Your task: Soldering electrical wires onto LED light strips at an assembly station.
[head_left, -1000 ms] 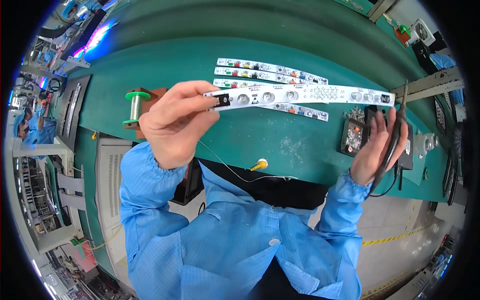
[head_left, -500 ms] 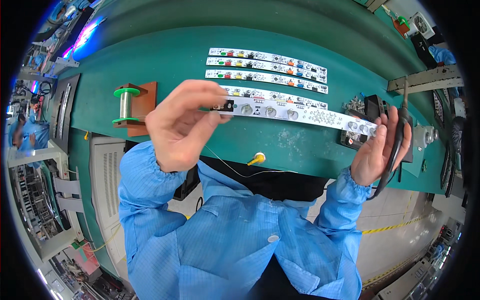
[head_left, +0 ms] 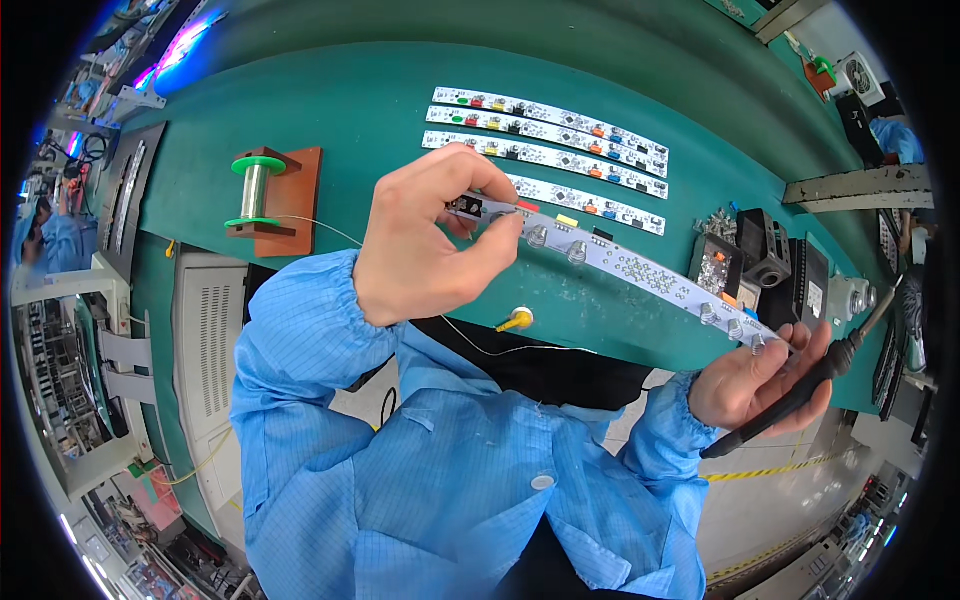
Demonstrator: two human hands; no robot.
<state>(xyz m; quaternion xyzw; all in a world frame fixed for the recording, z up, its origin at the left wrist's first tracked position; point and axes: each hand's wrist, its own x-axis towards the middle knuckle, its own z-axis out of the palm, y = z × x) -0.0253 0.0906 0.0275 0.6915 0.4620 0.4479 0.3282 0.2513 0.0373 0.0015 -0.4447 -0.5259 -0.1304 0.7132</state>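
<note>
A long white circuit board strip (head_left: 640,272) with coil springs on its upper face is held above the bench, sloping down to the right. My left hand (head_left: 440,240) pinches its left end between thumb and fingers. At the other end, my right hand (head_left: 765,385) grips the board with thumb and fingertips. A black soldering iron (head_left: 785,408) also lies in that right hand, its tip pointing up and away to the right. Coloured connectors show along the board's far edge. Several similar circuit boards (head_left: 550,120) lie in rows on the green bench (head_left: 370,120) beyond.
Left of my hands stands a solder wire spool (head_left: 256,190) on a brown holder. A parts box (head_left: 715,268) with small metal pieces and a black soldering stand (head_left: 765,250) are at the right. A yellow plug (head_left: 516,319) sits near the bench's front edge.
The held board has tilted, its right end dropping towards me. My left hand has shifted right; my right hand has lowered, and the soldering iron has swung further right.
</note>
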